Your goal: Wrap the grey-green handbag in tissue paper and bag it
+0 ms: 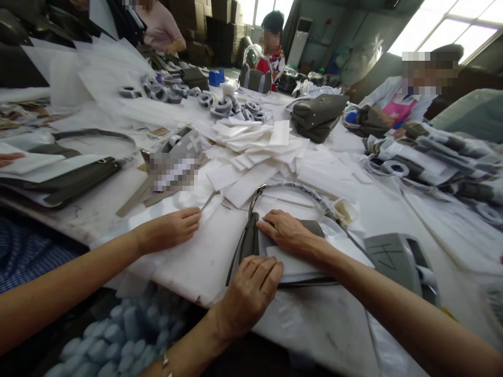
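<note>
A dark grey-green handbag [248, 242] lies on its side at the table's near edge, its wrapped handle [310, 192] arching away from me. On the bag rests a white padding sheet [301, 264]. My left hand [251, 285], a bracelet at its wrist, has its fingers curled over the bag's near side by the sheet's corner; the fingertips are partly hidden. Reaching in from the right, my right hand [285, 228] lies over the upper part of the bag with its fingers stretched out, touching the bag near the handle's base.
A co-worker's hand [173, 229] reaches in from the left. White padding sheets [255, 152] pile up mid-table, with wrapped rolls [223, 107] behind. Stacked handbags [318, 115] stand farther back. A grey tape dispenser [396, 262] sits at the right. Other people work around the table.
</note>
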### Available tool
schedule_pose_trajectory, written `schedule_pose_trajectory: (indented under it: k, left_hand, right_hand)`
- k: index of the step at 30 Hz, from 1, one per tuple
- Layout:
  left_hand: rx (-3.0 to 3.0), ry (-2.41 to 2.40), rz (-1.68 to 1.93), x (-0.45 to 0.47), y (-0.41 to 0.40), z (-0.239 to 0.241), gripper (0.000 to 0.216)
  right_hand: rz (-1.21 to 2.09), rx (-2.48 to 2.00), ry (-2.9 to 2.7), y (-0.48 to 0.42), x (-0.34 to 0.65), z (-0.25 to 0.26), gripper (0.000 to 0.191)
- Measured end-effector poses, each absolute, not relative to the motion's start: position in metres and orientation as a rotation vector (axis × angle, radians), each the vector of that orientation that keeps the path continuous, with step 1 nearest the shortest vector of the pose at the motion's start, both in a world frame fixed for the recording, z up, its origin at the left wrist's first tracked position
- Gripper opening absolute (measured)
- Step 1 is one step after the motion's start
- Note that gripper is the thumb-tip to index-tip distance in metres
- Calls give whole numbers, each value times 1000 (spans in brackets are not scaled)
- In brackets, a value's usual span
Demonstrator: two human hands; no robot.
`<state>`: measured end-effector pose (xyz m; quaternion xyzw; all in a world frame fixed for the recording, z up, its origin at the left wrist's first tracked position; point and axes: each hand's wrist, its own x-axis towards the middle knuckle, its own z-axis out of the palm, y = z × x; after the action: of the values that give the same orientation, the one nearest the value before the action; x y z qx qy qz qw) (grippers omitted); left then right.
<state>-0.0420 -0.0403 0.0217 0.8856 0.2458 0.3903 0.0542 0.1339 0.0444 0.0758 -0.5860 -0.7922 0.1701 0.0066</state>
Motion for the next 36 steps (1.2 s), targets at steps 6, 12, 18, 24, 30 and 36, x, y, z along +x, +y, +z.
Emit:
schedule_pose_trajectory:
  k: [6,12,18,24,30,36]
  left_hand:
    - [2672,754,1172,-42,-41,19,34]
    - [2667,755,1185,-42,-40,18,32]
    - [2661,762,1193,-41,-41,13,32]
    - [2668,766,1201,-41,-41,11,33]
    - [2676,764,1171,-43,-41,12,33]
    - [2641,793,1194,-47,-39,18,34]
  right_hand:
    - [628,-1881,-2503,58,132,73,58]
    - [881,-1816,-2350,69,133,71,63]
    - [876,-1996,-1766,89,164,65,41]
    - [1150,-2235,-1403,118,173,50,49]
    - [1221,-1974,-1262,122,152,51,34]
    - [1350,-1669,-960,103,153,70,24]
